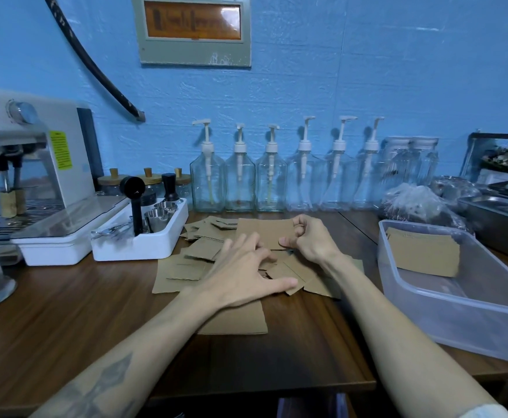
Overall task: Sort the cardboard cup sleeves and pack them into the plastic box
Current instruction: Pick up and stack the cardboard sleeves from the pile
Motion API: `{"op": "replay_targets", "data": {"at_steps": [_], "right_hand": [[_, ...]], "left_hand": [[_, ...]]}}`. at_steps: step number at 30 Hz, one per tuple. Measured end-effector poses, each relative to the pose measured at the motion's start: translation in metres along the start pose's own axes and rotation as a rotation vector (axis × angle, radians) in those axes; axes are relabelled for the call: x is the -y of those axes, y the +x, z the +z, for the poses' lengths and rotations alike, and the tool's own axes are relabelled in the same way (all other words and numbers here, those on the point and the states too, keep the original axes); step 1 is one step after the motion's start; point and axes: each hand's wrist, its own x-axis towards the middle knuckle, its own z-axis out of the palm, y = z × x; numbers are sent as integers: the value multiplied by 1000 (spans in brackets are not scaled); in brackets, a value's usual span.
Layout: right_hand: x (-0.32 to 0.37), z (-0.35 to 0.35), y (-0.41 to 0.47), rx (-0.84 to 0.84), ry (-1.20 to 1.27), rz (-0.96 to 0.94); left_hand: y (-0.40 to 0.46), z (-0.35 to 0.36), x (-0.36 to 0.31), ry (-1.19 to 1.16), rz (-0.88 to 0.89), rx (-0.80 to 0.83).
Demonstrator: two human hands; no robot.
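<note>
Several flat brown cardboard cup sleeves lie scattered in a loose pile in the middle of the wooden table. My right hand pinches the right edge of one sleeve and holds it raised above the pile. Fingers spread, my left hand rests palm down on the pile, its fingertips touching the lower edge of the held sleeve. One more sleeve lies nearer me, partly under my left wrist. The clear plastic box stands at the right, with a stack of sleeves leaning in its far end.
A white tray of metal cups and a black scoop stands left of the pile, beside an espresso machine. Several clear pump bottles line the blue wall. Steel pans and plastic bags sit behind the box.
</note>
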Motion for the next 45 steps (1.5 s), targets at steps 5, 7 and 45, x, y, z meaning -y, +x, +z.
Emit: {"op": "replay_targets", "data": {"at_steps": [5,7,45], "right_hand": [[2,1,0,11,-12,-12],[2,0,-1,10,-13,-21],[3,12,-3,140,252,-97]], "left_hand": [[0,0,0,-21,-22,80],[2,-1,1,-87,-57,83],[2,-30,68,-743,-350,-304]]}}
